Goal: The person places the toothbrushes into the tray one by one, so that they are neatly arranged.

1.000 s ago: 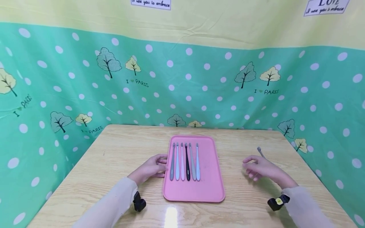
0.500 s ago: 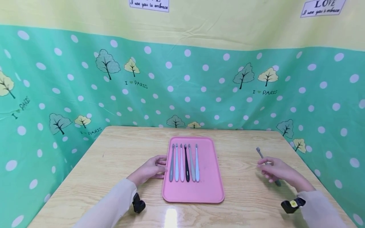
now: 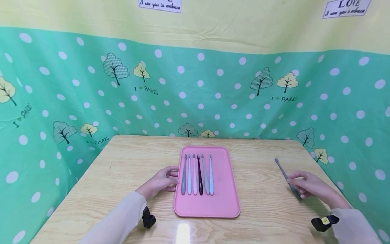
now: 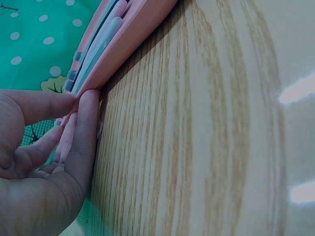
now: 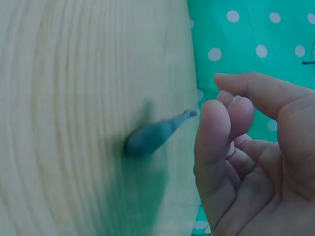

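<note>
My left hand (image 3: pixel 159 182) pinches the left rim of the pink tray (image 3: pixel 210 207) between thumb and fingers, as the left wrist view shows. Inside the tray lie several slim tools (image 3: pixel 200 179) side by side, with flared handles in grey, light blue, pink and black and small greyish heads. On the table to the right lies a similar grey slim tool (image 3: pixel 283 172), its head pointing away. My right hand (image 3: pixel 313 187) is beside its handle. In the right wrist view its fingers (image 5: pixel 212 128) are loosely bent, with a gap between them and the tool.
The wooden table (image 3: pixel 137 152) carries the tray near its middle. A green and yellow patterned curtain (image 3: pixel 170 98) surrounds the back and sides. A bright reflection shows at the table's front. Black wrist cameras (image 3: pixel 325 223) are strapped to both wrists.
My right hand has moved right and slightly down, away from the tray, uncovering more of the grey tool on the table. The left hand and the tray have kept their places.
</note>
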Tool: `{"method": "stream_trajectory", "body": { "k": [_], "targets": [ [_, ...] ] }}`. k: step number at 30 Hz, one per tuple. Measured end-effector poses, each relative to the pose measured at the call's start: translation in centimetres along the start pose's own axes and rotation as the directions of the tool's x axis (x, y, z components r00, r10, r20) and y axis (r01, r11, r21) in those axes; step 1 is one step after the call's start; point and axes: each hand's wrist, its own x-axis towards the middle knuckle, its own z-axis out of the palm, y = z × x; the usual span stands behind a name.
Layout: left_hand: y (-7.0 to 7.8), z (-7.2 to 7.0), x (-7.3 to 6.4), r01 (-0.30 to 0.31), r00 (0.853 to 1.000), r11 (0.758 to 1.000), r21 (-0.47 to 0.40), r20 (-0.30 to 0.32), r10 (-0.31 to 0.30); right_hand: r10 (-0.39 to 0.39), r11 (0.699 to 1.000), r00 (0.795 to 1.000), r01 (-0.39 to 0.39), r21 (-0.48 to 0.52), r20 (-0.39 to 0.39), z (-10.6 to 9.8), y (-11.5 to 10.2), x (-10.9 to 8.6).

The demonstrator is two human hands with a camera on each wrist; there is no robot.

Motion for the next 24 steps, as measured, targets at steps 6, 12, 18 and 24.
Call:
{"method": "stream_trajectory", "body": {
  "k": [6,12,18,24],
  "targets": [
    [-0.1,0.0,0.2,0.000,1.000,1.000,-0.003,-0.004,0.000,0.067,0.996,0.996,-0.070,-0.059,-0.058,-0.4,1.5,0.2],
    [0.1,0.0,0.1,-0.009,1.000,1.000,0.001,-0.001,0.009,0.084,0.994,0.994,-0.089,-0.064,-0.071,-0.7,2.6,0.3],
    [0.1,0.1,0.0,-0.009,1.000,1.000,0.003,0.005,0.009,0.087,0.993,0.993,-0.092,-0.075,-0.074,-0.4,2.7,0.4],
    [-0.1,0.1,0.1,-0.006,1.000,1.000,0.001,-0.002,0.006,0.113,0.990,0.988,-0.122,-0.077,-0.108,0.0,2.8,0.6]
  ]
}}
